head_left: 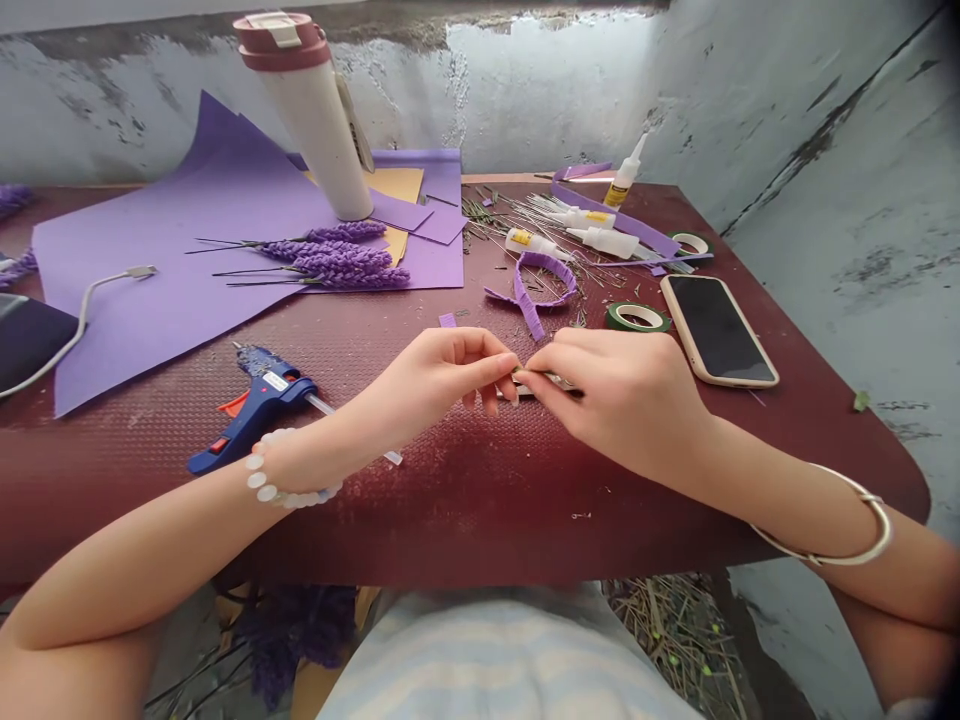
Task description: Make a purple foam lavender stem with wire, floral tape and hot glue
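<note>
My left hand (450,372) and my right hand (622,395) meet over the middle of the table, fingertips nearly touching. Both are closed in a pinch on something tiny and greenish between them, too small and hidden to name. Under the right fingers lies a pale, thin object, mostly covered. Just beyond the hands rests a looped, fringed purple paper strip (546,292). A small purple scrap (448,320) lies behind the left hand. The roll of green tape (637,318) is close behind the right hand. Left of my left wrist lies a blue glue gun (255,405).
Purple sheets (135,290) cover the back left, bearing purple flower spikes (337,258) and a white tumbler (319,130). Glue bottles (536,243) lie among thin stems and wires at the back. A phone (720,330) is at right, a white cable (94,290) at left.
</note>
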`<state>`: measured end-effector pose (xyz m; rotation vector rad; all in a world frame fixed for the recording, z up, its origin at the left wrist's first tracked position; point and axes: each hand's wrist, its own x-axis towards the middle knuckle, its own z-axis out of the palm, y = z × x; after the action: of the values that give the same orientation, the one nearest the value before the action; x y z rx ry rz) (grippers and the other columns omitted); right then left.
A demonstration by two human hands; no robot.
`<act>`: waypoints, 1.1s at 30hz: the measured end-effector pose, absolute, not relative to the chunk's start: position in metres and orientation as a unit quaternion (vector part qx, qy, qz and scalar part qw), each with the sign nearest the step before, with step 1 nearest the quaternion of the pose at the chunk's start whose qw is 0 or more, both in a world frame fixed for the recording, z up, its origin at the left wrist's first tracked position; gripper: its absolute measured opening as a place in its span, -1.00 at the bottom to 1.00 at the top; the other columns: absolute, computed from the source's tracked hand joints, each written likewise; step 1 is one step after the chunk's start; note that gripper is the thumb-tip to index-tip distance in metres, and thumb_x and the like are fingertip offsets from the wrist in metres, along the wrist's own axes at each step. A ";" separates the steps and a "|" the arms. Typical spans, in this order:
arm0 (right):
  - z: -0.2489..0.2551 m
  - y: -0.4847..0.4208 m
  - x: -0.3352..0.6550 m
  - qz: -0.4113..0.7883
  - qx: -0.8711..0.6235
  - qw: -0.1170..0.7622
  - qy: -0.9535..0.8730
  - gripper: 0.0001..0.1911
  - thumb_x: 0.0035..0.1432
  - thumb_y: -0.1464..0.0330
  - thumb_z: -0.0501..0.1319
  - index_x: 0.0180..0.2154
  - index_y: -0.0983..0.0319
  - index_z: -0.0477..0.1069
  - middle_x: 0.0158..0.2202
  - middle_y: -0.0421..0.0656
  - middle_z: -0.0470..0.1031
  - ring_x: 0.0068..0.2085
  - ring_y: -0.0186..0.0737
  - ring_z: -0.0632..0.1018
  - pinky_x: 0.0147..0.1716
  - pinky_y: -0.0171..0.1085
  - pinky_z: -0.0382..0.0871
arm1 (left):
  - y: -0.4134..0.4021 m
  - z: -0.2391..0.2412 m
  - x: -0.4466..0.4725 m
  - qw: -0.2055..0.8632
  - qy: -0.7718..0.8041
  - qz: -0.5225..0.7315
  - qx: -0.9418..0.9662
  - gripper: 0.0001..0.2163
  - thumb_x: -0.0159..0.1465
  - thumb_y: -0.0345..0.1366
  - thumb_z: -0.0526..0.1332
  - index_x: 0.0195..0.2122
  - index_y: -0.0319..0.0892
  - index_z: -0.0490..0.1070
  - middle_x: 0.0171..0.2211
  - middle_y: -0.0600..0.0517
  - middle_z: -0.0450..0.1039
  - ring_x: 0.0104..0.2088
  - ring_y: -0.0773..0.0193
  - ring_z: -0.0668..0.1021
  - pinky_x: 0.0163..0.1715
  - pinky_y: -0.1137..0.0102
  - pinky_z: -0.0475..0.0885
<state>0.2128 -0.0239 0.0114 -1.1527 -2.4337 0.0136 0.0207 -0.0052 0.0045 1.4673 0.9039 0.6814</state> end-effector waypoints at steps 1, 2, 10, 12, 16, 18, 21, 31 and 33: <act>0.013 -0.021 0.214 0.065 -0.430 0.240 -0.868 -0.75 0.25 0.31 0.15 -0.44 0.25 0.47 -0.47 -0.12 0.48 -0.44 -0.28 0.37 -0.46 -0.24 0.05 | -0.005 0.005 0.020 0.594 0.383 0.293 0.644 -0.81 0.29 -0.27 0.20 -0.39 -0.29 0.44 -0.46 0.04 0.48 -0.51 0.44 0.44 -0.48 0.50 0.32; 0.016 -0.018 0.216 0.133 -0.440 0.252 -0.852 -0.77 0.22 0.29 0.19 -0.43 0.25 0.49 -0.48 -0.14 0.49 -0.45 -0.29 0.38 -0.45 -0.25 0.08 | -0.004 0.005 0.019 0.588 0.376 0.293 0.653 -0.81 0.30 -0.27 0.19 -0.38 -0.29 0.44 -0.46 0.04 0.48 -0.51 0.44 0.44 -0.47 0.50 0.33; 0.013 0.004 0.223 0.571 -0.430 0.239 -0.657 -0.73 0.10 0.19 0.30 -0.49 0.26 0.53 -0.60 -0.24 0.31 -0.56 -0.41 0.19 -0.57 -0.31 -0.02 | -0.004 0.005 0.019 0.569 0.359 0.299 0.677 -0.81 0.33 -0.28 0.17 -0.38 -0.28 0.43 -0.46 0.03 0.48 -0.50 0.43 0.47 -0.46 0.51 0.37; 0.009 0.007 0.225 0.611 -0.424 0.234 -0.626 -0.75 0.09 0.23 0.31 -0.51 0.25 0.50 -0.59 -0.25 0.29 -0.55 -0.42 0.18 -0.58 -0.33 0.00 | -0.005 0.004 0.019 0.570 0.352 0.303 0.678 -0.81 0.33 -0.29 0.16 -0.38 -0.28 0.43 -0.45 0.03 0.48 -0.49 0.43 0.47 -0.45 0.51 0.38; 0.007 0.011 0.228 0.661 -0.403 0.191 -0.603 -0.79 0.09 0.23 0.30 -0.45 0.25 0.51 -0.45 -0.20 0.42 -0.45 -0.39 0.36 -0.48 -0.36 0.21 | -0.004 0.004 0.019 0.562 0.344 0.300 0.690 -0.83 0.34 -0.32 0.16 -0.37 -0.28 0.41 -0.46 0.04 0.46 -0.49 0.44 0.47 -0.45 0.53 0.38; 0.007 0.011 0.228 0.675 -0.394 0.178 -0.598 -0.77 0.10 0.23 0.30 -0.45 0.26 0.51 -0.46 -0.20 0.43 -0.45 -0.39 0.38 -0.44 -0.36 0.26 | -0.004 0.005 0.019 0.555 0.346 0.297 0.695 -0.82 0.34 -0.32 0.15 -0.36 -0.28 0.42 -0.47 0.05 0.46 -0.49 0.44 0.47 -0.46 0.53 0.38; 0.006 0.010 0.226 0.670 -0.392 0.195 -0.600 -0.76 0.09 0.23 0.31 -0.46 0.28 0.52 -0.46 -0.17 0.45 -0.45 -0.37 0.41 -0.43 -0.35 0.31 | -0.002 0.005 0.019 0.551 0.349 0.296 0.698 -0.82 0.34 -0.31 0.15 -0.36 -0.29 0.43 -0.46 0.04 0.46 -0.49 0.44 0.47 -0.46 0.52 0.38; -0.004 0.002 0.217 0.486 -0.408 0.298 -0.713 -0.79 0.16 0.30 0.23 -0.47 0.28 0.45 -0.50 -0.23 0.40 -0.49 -0.41 0.35 -0.49 -0.37 0.24 | 0.001 0.000 0.019 0.528 0.383 0.306 0.694 -0.83 0.31 -0.31 0.16 -0.39 -0.29 0.39 -0.47 0.04 0.47 -0.48 0.43 0.47 -0.45 0.50 0.34; -0.005 0.000 0.217 0.320 -0.404 0.302 -0.802 -0.82 0.15 0.39 0.22 -0.47 0.29 0.46 -0.51 -0.23 0.39 -0.47 -0.40 0.35 -0.45 -0.36 0.20 | 0.002 -0.001 0.020 0.546 0.404 0.275 0.680 -0.80 0.31 -0.26 0.16 -0.38 -0.29 0.39 -0.46 0.04 0.48 -0.48 0.42 0.48 -0.45 0.50 0.34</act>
<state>0.2166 -0.0003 -0.0053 -1.0719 -2.1269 0.8474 0.0199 0.0020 -0.0009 1.6127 0.9572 0.6519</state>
